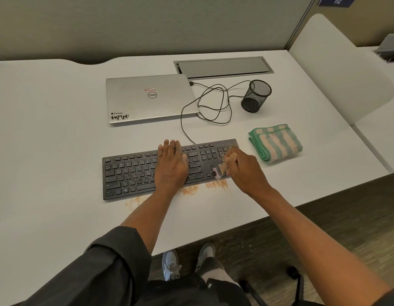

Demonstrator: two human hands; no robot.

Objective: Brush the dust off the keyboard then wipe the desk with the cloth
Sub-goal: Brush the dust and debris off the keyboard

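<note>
A white desk in a grey-walled cubicle, with a person brushing a black keyboard.

The keyboard lies near the front edge, and orange dust sits in patches on the desk just in front of it. Beyond it to the far left rests a closed silver laptop, joined to the keyboard by a looping black cable. The left hand lies flat on the middle keys, fingers straight and together. The right hand is curled round a small wooden-handled brush, whose pale bristles touch the keys at the right end. Farther right stand a black mesh pen cup and, nearer, the folded green-striped cloth, just beside the keyboard's right end and untouched.
</note>
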